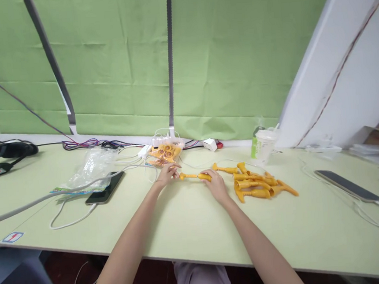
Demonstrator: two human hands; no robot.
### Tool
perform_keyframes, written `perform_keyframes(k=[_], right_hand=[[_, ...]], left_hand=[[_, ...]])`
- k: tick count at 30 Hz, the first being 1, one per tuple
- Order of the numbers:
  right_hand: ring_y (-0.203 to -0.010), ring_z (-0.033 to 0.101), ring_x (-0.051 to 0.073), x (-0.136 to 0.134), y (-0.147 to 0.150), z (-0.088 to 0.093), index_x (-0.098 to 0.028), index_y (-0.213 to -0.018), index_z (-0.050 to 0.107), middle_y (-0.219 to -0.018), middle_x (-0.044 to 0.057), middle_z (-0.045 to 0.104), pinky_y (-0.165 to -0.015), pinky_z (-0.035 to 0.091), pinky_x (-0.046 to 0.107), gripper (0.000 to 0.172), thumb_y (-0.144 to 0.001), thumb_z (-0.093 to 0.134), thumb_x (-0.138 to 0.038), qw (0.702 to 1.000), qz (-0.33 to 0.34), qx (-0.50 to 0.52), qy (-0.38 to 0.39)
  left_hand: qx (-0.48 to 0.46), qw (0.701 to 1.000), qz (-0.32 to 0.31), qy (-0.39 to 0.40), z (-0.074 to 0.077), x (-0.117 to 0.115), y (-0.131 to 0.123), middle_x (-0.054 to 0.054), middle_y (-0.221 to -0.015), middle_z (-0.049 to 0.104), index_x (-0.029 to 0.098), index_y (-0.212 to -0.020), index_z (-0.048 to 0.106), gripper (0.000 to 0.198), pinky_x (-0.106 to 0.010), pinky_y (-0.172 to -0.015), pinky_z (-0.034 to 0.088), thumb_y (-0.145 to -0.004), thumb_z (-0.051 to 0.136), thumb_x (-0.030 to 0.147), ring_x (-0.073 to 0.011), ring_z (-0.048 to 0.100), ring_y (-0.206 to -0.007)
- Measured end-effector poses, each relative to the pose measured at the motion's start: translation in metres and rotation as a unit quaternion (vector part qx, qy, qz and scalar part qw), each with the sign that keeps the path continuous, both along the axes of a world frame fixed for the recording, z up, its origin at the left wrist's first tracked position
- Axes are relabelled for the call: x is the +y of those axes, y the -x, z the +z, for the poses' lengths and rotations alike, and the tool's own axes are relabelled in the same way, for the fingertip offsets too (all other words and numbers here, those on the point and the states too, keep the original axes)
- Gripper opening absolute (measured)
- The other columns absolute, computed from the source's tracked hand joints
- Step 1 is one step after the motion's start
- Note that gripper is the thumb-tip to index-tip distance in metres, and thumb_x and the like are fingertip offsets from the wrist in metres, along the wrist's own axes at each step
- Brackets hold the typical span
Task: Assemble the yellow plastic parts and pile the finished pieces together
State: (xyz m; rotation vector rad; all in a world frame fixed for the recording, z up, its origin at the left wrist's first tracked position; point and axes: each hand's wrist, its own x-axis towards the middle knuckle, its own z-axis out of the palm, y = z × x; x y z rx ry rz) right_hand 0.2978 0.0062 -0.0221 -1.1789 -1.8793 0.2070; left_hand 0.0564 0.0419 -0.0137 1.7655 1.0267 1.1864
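Both my arms reach out over a pale green table (190,230). My left hand (166,175) pinches the thin end of a yellow-orange plastic piece (192,176) that lies just above the table. My right hand (215,185) is closed round the thicker end of the same piece. Right of my right hand lies a pile of several similar yellow-orange pieces (259,184). Behind my left hand sits a clear bag of small orange rings (163,155).
A dark phone (105,189) on a white cable and a crumpled clear bag (89,170) lie at the left, black headphones (1,157) at far left. A lidded cup (263,145) stands behind the pile. Another phone (349,185) lies at the right. Green cloth hangs behind.
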Motion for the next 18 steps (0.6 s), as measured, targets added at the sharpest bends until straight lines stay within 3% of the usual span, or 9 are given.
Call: perform_keyframes(k=[3,9,11,14,18], right_hand=[[-0.096,0.058,0.02,0.004,-0.004,-0.004,-0.022,-0.093,0.064,-0.099,0.004,0.066,-0.088,0.042,0.035,0.021,-0.075,0.057,-0.016,1.0,0.004,0.009,0.022],[-0.095,0.059,0.02,0.006,-0.004,-0.008,-0.021,-0.091,0.065,-0.098,0.004,0.067,-0.088,0.043,0.036,0.019,-0.073,0.059,-0.021,0.998,0.011,0.039,0.053],[-0.094,0.06,0.02,0.007,-0.004,-0.008,-0.021,-0.091,0.066,-0.098,0.004,0.067,-0.088,0.043,0.036,0.019,-0.073,0.059,-0.023,0.997,0.013,0.054,0.06],[-0.095,0.06,0.02,0.008,-0.005,-0.009,-0.021,-0.091,0.066,-0.099,0.004,0.068,-0.088,0.043,0.036,0.02,-0.074,0.058,-0.027,0.995,0.021,0.068,0.07],[-0.099,0.06,0.021,0.008,-0.01,-0.006,-0.022,-0.095,0.065,-0.104,0.005,0.068,-0.092,0.041,0.038,0.022,-0.077,0.057,-0.031,0.996,-0.017,0.065,0.063]], left_hand=[[0.089,0.994,-0.042,-0.045,-0.003,0.002,0.005,-0.007,-0.079,0.067,0.014,-0.087,0.07,0.02,-0.028,-0.07,0.047,-0.073,0.061,0.025,-0.0149,0.06,-0.074],[0.204,0.971,-0.027,-0.119,-0.009,-0.003,0.003,-0.008,-0.122,0.06,0.023,-0.098,0.072,0.041,-0.039,-0.1,0.039,-0.058,0.073,0.014,-0.0243,0.053,-0.113],[0.206,0.972,-0.027,-0.108,-0.006,-0.005,0.001,-0.008,-0.121,0.062,0.023,-0.097,0.072,0.037,-0.039,-0.101,0.038,-0.06,0.073,0.018,-0.0245,0.054,-0.112],[0.183,0.981,0.0,-0.069,0.002,-0.007,0.0,-0.007,-0.103,0.069,0.02,-0.091,0.072,0.026,-0.037,-0.094,0.042,-0.069,0.068,0.032,-0.0244,0.059,-0.1],[0.09,0.995,0.041,-0.027,0.01,-0.005,0.01,-0.007,-0.088,0.067,0.015,-0.085,0.068,0.037,-0.033,-0.085,0.045,-0.079,0.052,0.048,-0.0212,0.059,-0.088]])
